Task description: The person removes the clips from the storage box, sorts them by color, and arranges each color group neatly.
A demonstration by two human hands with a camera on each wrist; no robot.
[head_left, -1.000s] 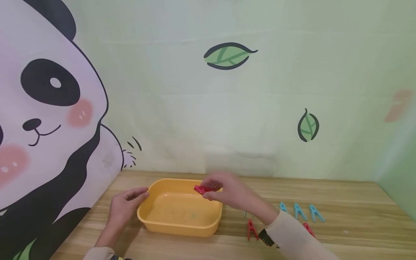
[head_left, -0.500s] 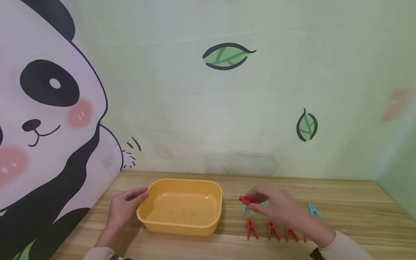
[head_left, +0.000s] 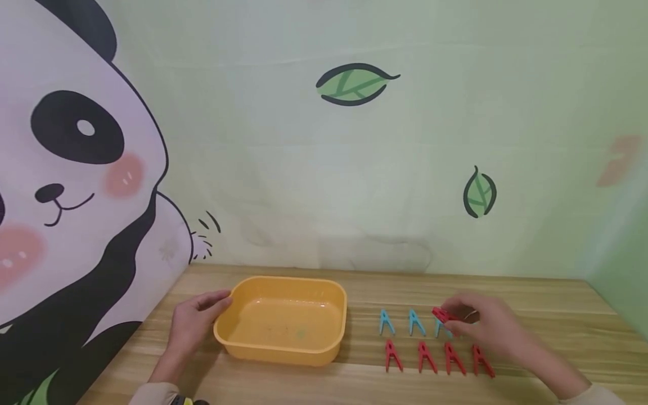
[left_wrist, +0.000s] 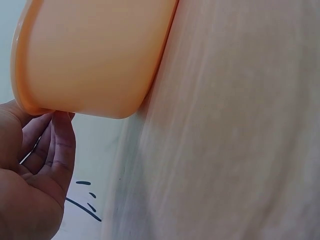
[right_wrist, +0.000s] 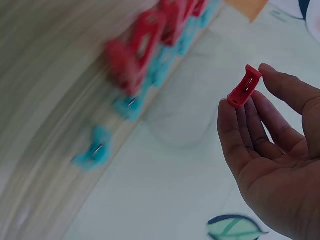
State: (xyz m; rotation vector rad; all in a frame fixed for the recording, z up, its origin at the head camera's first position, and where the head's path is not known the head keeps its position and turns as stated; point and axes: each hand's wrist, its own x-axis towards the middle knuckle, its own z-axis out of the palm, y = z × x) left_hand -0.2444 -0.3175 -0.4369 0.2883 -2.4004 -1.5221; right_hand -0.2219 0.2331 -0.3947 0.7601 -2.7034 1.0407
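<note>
My left hand (head_left: pixel 194 323) pinches the left rim of a yellow plastic basin (head_left: pixel 280 359); in the left wrist view its fingertips (left_wrist: pixel 63 122) meet the rim. Nothing lies inside the basin apart from small marks on its floor. Between thumb and fingers, my right hand (head_left: pixel 488 326) holds a red clothespin (head_left: pixel 442 314) above the row of blue clothespins; the right wrist view shows this red clothespin (right_wrist: pixel 245 86) end on. A blue clothespin (head_left: pixel 416 322) stands left of that hand, and another blue clothespin (head_left: pixel 440 328) is partly hidden by it.
Several red clothespins, including one red clothespin (head_left: pixel 427 357), form a row in front of the blue ones, right of the basin. A wooden table (head_left: pixel 572 332) carries everything. Behind rises a pale green backdrop (head_left: pixel 263 140) with a printed panda and leaves.
My right hand has moved right with the red clothespin, from over the basin to above the blue row. It uncovered red and blue clothespins. My left hand and the basin have stayed put.
</note>
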